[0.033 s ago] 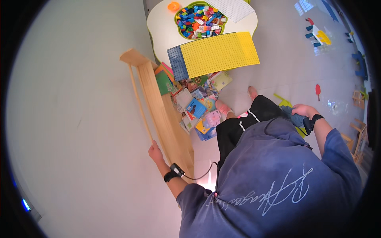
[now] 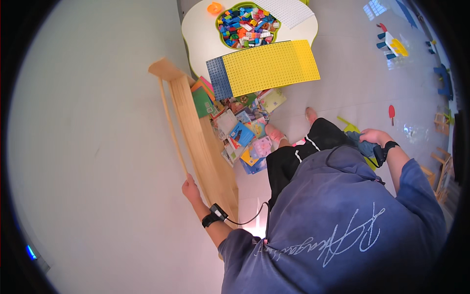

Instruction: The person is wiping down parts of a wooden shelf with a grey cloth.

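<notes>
My left hand (image 2: 190, 188) is closed around the thin rail (image 2: 171, 125) of a light wooden shelf unit (image 2: 198, 142) that stands along the pale wall. To the right of my body, my right hand (image 2: 374, 136) grips a crumpled blue-grey cloth (image 2: 361, 144), its fingers partly hidden by the fabric. Beneath and behind the cloth, lime-green parts (image 2: 351, 127) of something low show, mostly covered. Between the shelf and my feet lies a loose pile of picture books (image 2: 241, 133). A green book (image 2: 202, 102) leans by the shelf.
Ahead stands a white table (image 2: 198, 29) with a bin of colourful building bricks (image 2: 247, 29). Yellow baseplates (image 2: 267, 66) and a dark blue one (image 2: 220, 81) overhang its near edge. A red paddle (image 2: 391, 112) and a small toy table (image 2: 393, 43) are on the right.
</notes>
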`<move>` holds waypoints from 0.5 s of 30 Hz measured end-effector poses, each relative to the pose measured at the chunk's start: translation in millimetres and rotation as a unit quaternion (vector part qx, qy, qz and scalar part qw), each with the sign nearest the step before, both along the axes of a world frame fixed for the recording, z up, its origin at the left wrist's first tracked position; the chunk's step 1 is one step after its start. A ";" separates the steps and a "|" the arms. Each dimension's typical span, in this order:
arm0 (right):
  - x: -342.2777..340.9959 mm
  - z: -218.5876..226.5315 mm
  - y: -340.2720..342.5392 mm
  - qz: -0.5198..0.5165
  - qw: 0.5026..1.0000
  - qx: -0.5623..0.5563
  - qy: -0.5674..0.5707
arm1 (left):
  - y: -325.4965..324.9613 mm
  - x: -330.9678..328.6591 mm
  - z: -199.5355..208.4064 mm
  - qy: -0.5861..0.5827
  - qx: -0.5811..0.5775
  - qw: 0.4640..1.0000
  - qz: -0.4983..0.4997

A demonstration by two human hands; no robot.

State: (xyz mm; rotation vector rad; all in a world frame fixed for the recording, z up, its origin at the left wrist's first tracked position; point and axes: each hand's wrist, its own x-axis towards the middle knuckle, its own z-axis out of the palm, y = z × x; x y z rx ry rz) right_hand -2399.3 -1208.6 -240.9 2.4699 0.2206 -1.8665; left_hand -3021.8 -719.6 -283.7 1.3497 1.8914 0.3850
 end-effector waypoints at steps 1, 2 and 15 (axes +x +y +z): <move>0.9 2.7 3.6 0.020 1.000 -0.007 0.005 | -2.9 5.9 14.5 -0.001 -0.003 1.000 0.003; -0.3 4.6 4.5 0.042 0.999 -0.015 0.014 | -7.6 12.8 31.1 0.013 0.014 1.000 -0.002; 9.3 -24.7 38.7 0.100 0.994 0.020 0.026 | -98.9 -5.0 204.1 0.108 0.014 0.994 0.014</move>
